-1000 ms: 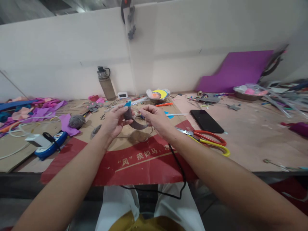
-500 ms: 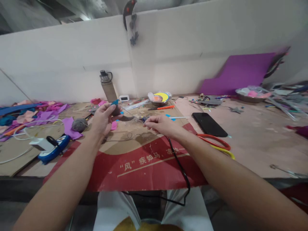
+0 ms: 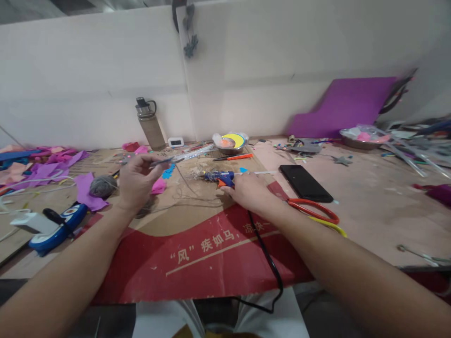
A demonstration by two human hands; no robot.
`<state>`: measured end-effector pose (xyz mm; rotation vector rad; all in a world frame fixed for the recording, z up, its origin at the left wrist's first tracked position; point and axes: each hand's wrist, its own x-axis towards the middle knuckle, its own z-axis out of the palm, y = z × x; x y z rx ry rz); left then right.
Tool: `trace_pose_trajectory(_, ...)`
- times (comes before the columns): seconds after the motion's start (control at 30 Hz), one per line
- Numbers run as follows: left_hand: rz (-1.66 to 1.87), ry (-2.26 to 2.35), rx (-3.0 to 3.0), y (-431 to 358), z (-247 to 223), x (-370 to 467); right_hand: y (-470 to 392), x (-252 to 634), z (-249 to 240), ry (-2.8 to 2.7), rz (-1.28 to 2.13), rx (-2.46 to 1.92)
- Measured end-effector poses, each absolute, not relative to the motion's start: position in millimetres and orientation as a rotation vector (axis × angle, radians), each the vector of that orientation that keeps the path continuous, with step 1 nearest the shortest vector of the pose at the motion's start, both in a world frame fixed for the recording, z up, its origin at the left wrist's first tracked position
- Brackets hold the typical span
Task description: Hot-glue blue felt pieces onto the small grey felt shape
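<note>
Between the thumb and fingers of my left hand (image 3: 138, 180) is a thin grey piece (image 3: 162, 162), seen nearly edge-on, with a grey string (image 3: 188, 180) trailing from it to the cardboard. My right hand (image 3: 248, 190) is wrapped round the handle of a blue glue gun (image 3: 219, 177) with an orange trigger. The gun lies low over the cardboard, its nozzle pointing left, and a black cord (image 3: 264, 249) runs from it toward the table's front edge. Blue felt scraps (image 3: 168, 172) and a pink scrap (image 3: 159, 187) lie between the hands.
A grey yarn ball (image 3: 102, 186) and blue power strip (image 3: 59, 230) are at left. A bottle (image 3: 151, 129) and bowl (image 3: 230, 149) stand behind. To the right are a black phone (image 3: 305, 183), red-handled scissors (image 3: 315, 209) and a yellow handle (image 3: 331, 226).
My right hand has moved slightly right and closed round the glue gun. My left hand has shifted left and turned the grey piece flatter. The camera view has shifted slightly.
</note>
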<state>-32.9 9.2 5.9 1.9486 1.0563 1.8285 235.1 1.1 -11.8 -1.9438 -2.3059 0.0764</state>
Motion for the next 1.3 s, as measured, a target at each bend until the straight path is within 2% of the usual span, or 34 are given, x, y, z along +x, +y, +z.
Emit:
trace_pose_trajectory(0.07, 1.806, 0.985, 2.307, 6, 3, -38, 4, 227, -17, -2.242, 0.076, -1.998)
trace_pose_trajectory(0.17, 1.622, 0.784, 2.805, 1, 1, -46, 10, 225, -17, -2.182, 0.255, -2.002)
trace_pose_trajectory(0.3, 1.448, 0.593, 3.100, -3, 1, -53, 9, 238, -5, -1.981, 0.382, -1.901)
trace_pose_trajectory(0.4, 1.407, 0.584, 3.168, -4, 0, -56, 0, 245, 5, -1.781, 0.617, -1.650)
trace_pose_trajectory(0.53, 1.413, 0.596, 3.199, -4, 2, -61, -8, 249, 11, -1.485, 1.118, -1.190)
trace_pose_trajectory(0.6, 1.451, 0.634, 3.202, -5, 5, -64, -9, 251, 12, -1.442, 1.240, -1.028)
trace_pose_trajectory(0.93, 1.568, 0.741, 3.174, -12, 12, -67, -31, 243, 22, -1.576, 1.266, -0.928)
trace_pose_trajectory(1.3, 1.518, 0.831, 3.085, -10, 7, -68, -36, 241, 15, -1.832, 1.045, -0.902)
